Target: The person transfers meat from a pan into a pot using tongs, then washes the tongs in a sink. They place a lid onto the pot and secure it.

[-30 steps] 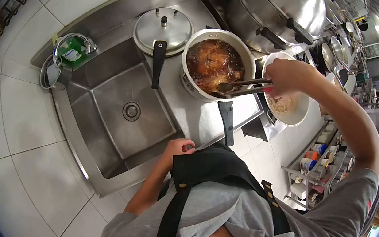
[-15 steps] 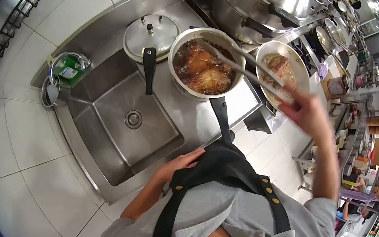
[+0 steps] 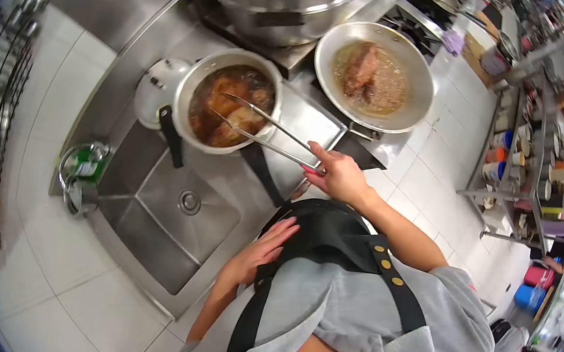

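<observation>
My right hand [image 3: 340,177] is closed around the handle end of long metal tongs [image 3: 278,149]. The tongs' two arms stand apart, and their tips reach into a deep pot [image 3: 182,128], down at browned pieces of meat [image 3: 243,118] in dark liquid. The pot's long black handle [image 3: 262,174] points toward me. Against the front of my black apron [image 3: 321,233], my left hand [image 3: 262,249] lies flat with its fingers stretched out, holding nothing. To the right of the pot, a wide pan [image 3: 327,58] holds a browned piece of meat [image 3: 360,69] in bubbling liquid.
A steel sink [image 3: 168,243] lies left in front of the pot, and a lid [image 3: 154,97] with a black handle is beside the pot. Large stacked steamer pots [image 3: 274,6] stand behind. A green bottle [image 3: 86,167] is at the sink's left edge. Shelving [image 3: 540,137] lines the right.
My right hand has come lower and nearer my body, with the tongs' tips still in the pot. My view has turned, showing more of the pan. My left hand stays at the apron.
</observation>
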Demonstrator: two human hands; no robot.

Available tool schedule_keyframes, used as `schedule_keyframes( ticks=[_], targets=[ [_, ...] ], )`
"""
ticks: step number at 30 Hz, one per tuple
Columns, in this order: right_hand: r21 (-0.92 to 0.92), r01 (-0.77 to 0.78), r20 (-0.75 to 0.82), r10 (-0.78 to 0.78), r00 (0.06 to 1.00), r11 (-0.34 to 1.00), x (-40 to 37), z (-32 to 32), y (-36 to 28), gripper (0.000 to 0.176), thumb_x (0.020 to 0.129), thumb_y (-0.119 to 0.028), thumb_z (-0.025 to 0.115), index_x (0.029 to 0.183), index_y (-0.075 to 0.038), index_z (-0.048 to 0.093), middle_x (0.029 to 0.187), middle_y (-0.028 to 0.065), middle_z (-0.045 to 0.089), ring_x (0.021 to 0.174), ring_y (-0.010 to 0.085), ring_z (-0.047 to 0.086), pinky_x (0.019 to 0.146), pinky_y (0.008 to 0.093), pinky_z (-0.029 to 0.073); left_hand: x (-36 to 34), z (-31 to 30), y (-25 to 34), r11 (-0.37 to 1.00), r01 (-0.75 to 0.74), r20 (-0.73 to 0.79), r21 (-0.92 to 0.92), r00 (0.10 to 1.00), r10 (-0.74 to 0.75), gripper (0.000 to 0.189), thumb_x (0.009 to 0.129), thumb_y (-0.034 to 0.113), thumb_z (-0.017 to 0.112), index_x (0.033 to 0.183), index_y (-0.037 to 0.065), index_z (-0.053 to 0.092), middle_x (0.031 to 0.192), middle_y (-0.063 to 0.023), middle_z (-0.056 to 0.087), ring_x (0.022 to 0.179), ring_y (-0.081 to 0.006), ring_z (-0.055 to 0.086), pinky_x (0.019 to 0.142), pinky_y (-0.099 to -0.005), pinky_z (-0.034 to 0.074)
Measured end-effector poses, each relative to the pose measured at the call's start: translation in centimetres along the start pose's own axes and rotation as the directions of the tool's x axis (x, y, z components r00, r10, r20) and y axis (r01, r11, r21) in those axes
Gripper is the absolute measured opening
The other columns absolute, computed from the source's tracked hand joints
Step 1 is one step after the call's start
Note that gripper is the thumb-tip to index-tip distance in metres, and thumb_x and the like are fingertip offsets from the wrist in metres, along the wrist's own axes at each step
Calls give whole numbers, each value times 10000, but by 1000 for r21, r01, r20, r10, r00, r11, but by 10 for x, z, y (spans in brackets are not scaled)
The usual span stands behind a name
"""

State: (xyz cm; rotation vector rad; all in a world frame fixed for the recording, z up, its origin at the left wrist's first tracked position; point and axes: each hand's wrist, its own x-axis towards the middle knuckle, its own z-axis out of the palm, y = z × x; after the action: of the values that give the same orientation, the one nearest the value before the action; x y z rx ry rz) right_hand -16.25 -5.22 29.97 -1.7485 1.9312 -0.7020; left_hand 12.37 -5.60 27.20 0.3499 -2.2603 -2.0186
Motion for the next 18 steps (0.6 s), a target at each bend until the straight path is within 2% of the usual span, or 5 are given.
schedule_keyframes(
  ticks=[2, 5, 7, 11, 18],
  targets=[
    [47, -75, -84, 79, 993, 996, -13, -29, 5, 598, 757, -287, 733, 1260, -42, 524, 821, 197, 643, 731, 352, 649, 665, 440, 517, -6, 10, 6, 973, 204, -101, -105, 971, -214, 482, 985, 219, 419, 1431, 58, 335, 1515, -136, 265, 1403, -280, 244, 1131, -350, 183],
    [143, -249, -263, 279, 924, 958, -31, -70, 38, 590, 737, -253, 751, 1224, 8, 546, 815, 224, 654, 720, 364, 659, 666, 439, 528, -6, 13, 8, 950, 310, -132, -32, 941, -312, 470, 981, 196, 441, 1420, 53, 351, 1485, -145, 320, 1385, -258, 287, 1119, -329, 210],
    [56, -510, -223, 508, 832, 859, -32, -85, 73, 659, 736, -267, 751, 1261, 34, 491, 824, 262, 647, 784, 397, 655, 705, 447, 527, -2, 24, 2, 951, 308, -185, -38, 933, -309, 455, 969, 175, 473, 1399, 51, 385, 1440, -151, 381, 1340, -260, 355, 1087, -327, 268],
    [-62, -587, -229, 561, 795, 807, -15, -87, 112, 711, 736, -276, 743, 1251, 105, 434, 822, 300, 633, 821, 433, 641, 726, 459, 523, 29, 13, 53, 944, 317, -254, -90, 910, -329, 393, 905, 91, 582, 1290, 37, 522, 1244, -148, 571, 1137, -256, 559, 945, -320, 430],
    [-207, -616, -253, 567, 784, 760, 29, -56, 112, 601, 773, -298, 680, 1098, 166, 480, 893, 302, 636, 854, 436, 641, 779, 446, 530, 38, -35, 110, 988, 141, -295, 63, 948, -117, 339, 827, 31, 637, 1165, 20, 612, 1061, -126, 656, 1019, -244, 613, 885, -322, 463]
  ],
)
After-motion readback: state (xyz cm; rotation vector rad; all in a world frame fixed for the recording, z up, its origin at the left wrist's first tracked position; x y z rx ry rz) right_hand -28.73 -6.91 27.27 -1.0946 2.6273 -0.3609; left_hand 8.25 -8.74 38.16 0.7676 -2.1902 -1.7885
